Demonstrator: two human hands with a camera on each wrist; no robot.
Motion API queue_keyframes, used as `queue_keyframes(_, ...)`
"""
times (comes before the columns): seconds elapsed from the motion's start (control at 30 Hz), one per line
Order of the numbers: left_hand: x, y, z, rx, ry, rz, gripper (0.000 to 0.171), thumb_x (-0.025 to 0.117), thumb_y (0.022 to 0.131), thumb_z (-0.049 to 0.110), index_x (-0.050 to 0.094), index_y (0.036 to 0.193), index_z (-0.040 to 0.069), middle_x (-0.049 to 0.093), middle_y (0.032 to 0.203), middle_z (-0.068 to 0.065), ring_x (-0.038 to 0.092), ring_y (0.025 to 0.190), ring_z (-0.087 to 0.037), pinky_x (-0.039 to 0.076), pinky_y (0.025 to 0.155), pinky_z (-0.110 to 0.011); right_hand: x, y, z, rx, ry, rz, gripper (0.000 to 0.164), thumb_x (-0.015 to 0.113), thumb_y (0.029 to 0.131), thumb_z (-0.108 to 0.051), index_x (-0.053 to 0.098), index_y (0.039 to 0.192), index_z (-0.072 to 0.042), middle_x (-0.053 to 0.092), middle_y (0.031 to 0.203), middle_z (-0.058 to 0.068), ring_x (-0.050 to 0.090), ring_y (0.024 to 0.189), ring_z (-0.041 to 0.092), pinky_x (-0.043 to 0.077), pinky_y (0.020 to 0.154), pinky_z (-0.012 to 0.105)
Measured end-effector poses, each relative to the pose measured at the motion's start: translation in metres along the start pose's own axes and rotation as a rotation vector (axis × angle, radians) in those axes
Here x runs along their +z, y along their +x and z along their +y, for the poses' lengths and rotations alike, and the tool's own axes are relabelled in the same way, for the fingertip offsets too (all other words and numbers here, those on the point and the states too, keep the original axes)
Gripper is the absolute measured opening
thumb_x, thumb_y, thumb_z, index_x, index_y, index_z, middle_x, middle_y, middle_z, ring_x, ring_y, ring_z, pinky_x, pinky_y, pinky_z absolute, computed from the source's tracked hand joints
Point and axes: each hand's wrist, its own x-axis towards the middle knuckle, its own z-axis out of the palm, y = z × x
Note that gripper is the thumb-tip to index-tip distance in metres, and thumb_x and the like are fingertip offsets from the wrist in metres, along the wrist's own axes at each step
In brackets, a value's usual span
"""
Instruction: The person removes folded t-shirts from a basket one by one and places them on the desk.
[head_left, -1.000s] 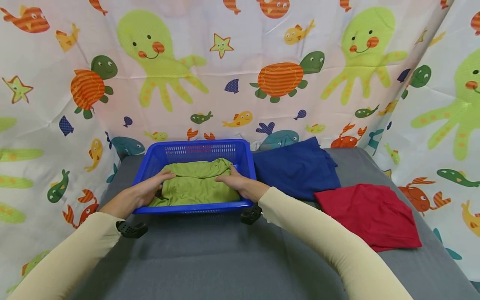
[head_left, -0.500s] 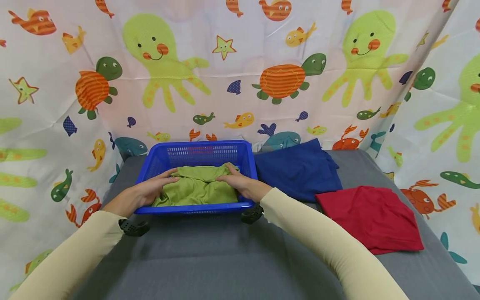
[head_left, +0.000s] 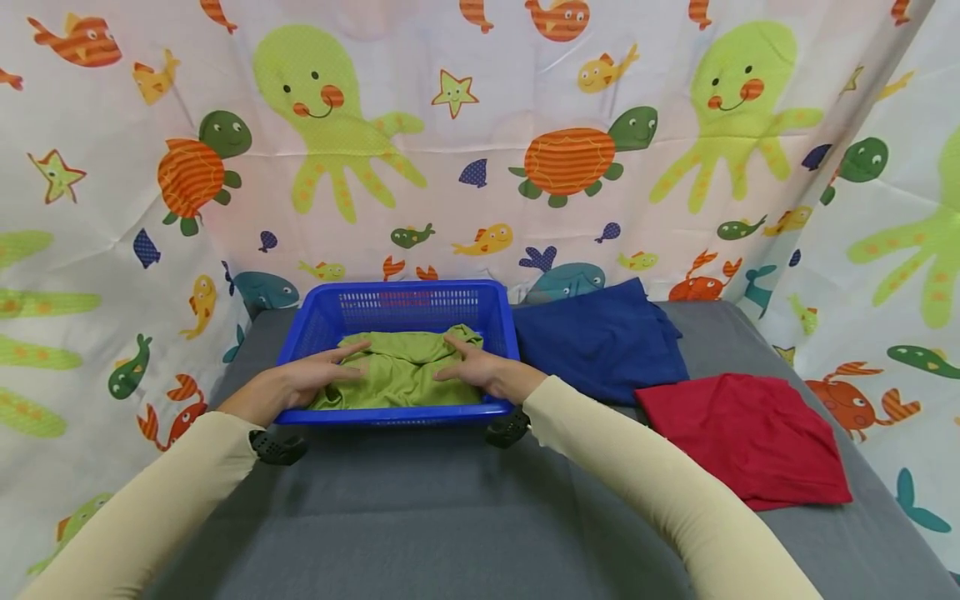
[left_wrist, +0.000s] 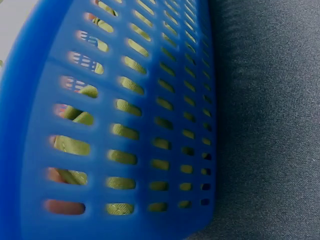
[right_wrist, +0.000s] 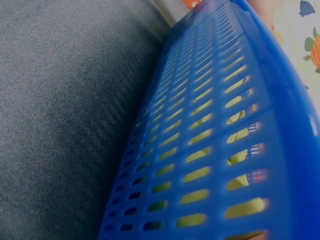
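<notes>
A crumpled green cloth (head_left: 405, 379), perhaps a garment, lies inside the blue plastic basket (head_left: 397, 415). My left hand (head_left: 303, 379) reaches over the basket's left front corner, thumb and forefinger spread apart above the cloth's left side. At the other end, my right hand (head_left: 480, 368) rests on the cloth's right side with its fingers extended; the basket rim and cloth hide some of them. Both wrist views are mostly filled by the basket's slotted front wall (left_wrist: 145, 115), and green fabric (right_wrist: 194, 219) shows through the slots.
A folded navy cloth (head_left: 600, 342) lies right of the basket, close to its side. Nearer the table's right edge is a folded red cloth (head_left: 750, 442). Grey fabric covers the table (head_left: 420, 517). A sea-animal printed curtain (head_left: 465, 125) encloses the back and sides.
The left hand has loosened from the cloth, its thumb and forefinger now spread wider. The right hand's fingers have opened a little on the cloth. The head view has shifted slightly.
</notes>
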Motion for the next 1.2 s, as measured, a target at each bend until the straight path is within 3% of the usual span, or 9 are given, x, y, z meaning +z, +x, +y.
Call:
queue_keyframes(0.27, -0.0006, 0.0007, -0.0019, 0.024, -0.01, -0.005, 0.083, 0.06, 0.101, 0.015, 0.008, 0.164, 0.025, -0.027, 0.167, -0.013, -0.03, 0.151, -0.043, -0.009, 0.119, -0.072, 0.0007, 0.0013, 0.0019, -0.029, -0.05, 0.064, 0.087, 0.072, 0.092, -0.012, 0.023, 0.163, -0.025, 0.01, 0.172, 0.01, 0.009, 0.159, 0.031, 0.018, 0.127, 0.052)
queue_keyframes(0.63, 0.0015, 0.0042, 0.0011, -0.011, 0.088, -0.032, 0.082, 0.059, 0.102, 0.025, 0.006, 0.165, 0.025, -0.023, 0.168, -0.016, -0.025, 0.152, -0.046, -0.004, 0.119, -0.073, 0.0005, 0.0009, 0.0015, -0.022, -0.067, 0.052, 0.084, 0.069, 0.095, -0.017, 0.02, 0.163, -0.024, 0.009, 0.172, 0.009, 0.007, 0.159, 0.03, 0.017, 0.128, 0.052)
queue_keyframes(0.97, 0.0009, 0.0053, 0.0028, 0.003, 0.062, -0.065, 0.083, 0.059, 0.102, 0.023, 0.006, 0.165, 0.023, -0.024, 0.168, -0.017, -0.025, 0.152, -0.045, -0.004, 0.12, -0.072, 0.0027, 0.0012, 0.0005, -0.036, -0.057, 0.05, 0.084, 0.068, 0.096, -0.013, 0.02, 0.164, -0.022, 0.009, 0.172, 0.011, 0.008, 0.159, 0.031, 0.015, 0.128, 0.053)
queue_keyframes(1.2, -0.0002, 0.0074, 0.0024, 0.01, 0.053, -0.078, 0.082, 0.059, 0.101, 0.018, 0.008, 0.165, 0.021, -0.023, 0.168, -0.017, -0.023, 0.153, -0.044, -0.001, 0.122, -0.069, 0.0016, 0.0009, -0.0002, -0.047, -0.054, 0.07, 0.08, 0.068, 0.093, -0.006, 0.029, 0.161, -0.02, 0.015, 0.171, 0.009, 0.011, 0.159, 0.029, 0.019, 0.127, 0.051)
